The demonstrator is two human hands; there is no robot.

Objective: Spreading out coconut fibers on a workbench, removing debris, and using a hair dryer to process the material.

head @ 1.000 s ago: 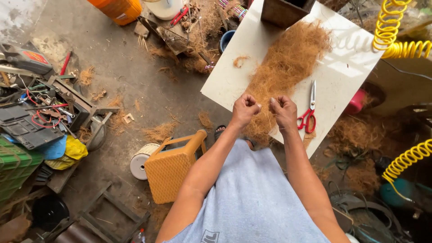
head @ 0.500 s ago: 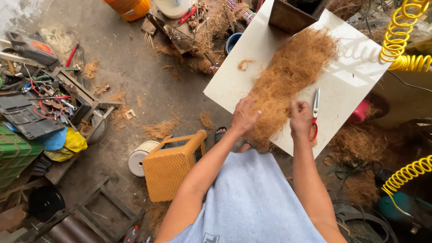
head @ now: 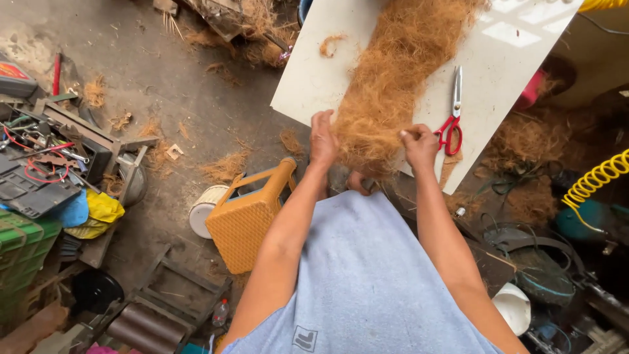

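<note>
Seen from above, a person in a pale blue shirt works at a white board that lies flat like a tabletop. A long heap of coarse, wiry brown fibre runs down the middle of the board to its near edge. The left hand rests on the heap's near left side, fingers loosely curled and pressed into the strands. The right hand is closed into a pinch on a tuft at the heap's near right side. The two hands are apart, with the fibre between them. Just right of the right hand, red-handled scissors lie on the board, their metal blades pointing away. Below the left arm stands a woven orange plastic stool on a dusty concrete floor strewn with fibre scraps. A coiled yellow hose hangs at the far right.
</note>
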